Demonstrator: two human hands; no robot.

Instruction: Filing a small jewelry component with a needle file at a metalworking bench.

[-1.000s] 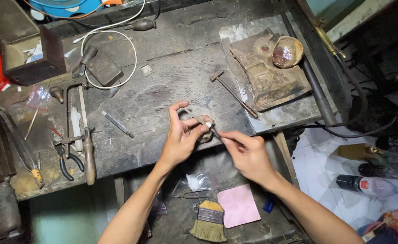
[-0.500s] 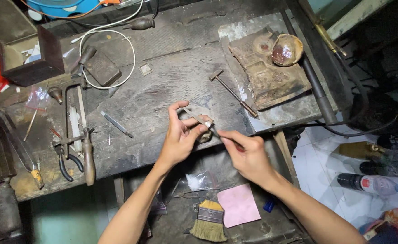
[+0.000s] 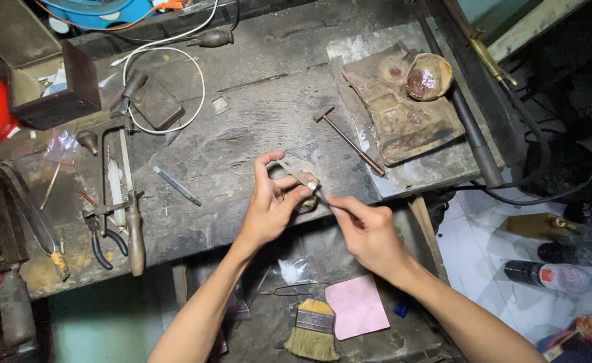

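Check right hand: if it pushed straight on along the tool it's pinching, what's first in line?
The right hand points up-left; first in line is the small piece pinched in the left hand, which the thin tool seems to touch already. Depth is unclear.

Open bench point(image 3: 242, 154) surface lies at frame centre, just above the left hand point(image 3: 272, 202) and right hand point(image 3: 370, 232) — only a thin metal strip point(image 3: 177, 186) lies left of it. A small hammer point(image 3: 348, 140) and the rusty block point(image 3: 403, 114) crowd the upper right. The saw frame point(image 3: 117, 195) and pliers point(image 3: 101, 238) bar the left side; a white cable loop point(image 3: 165, 87) fills the upper left.
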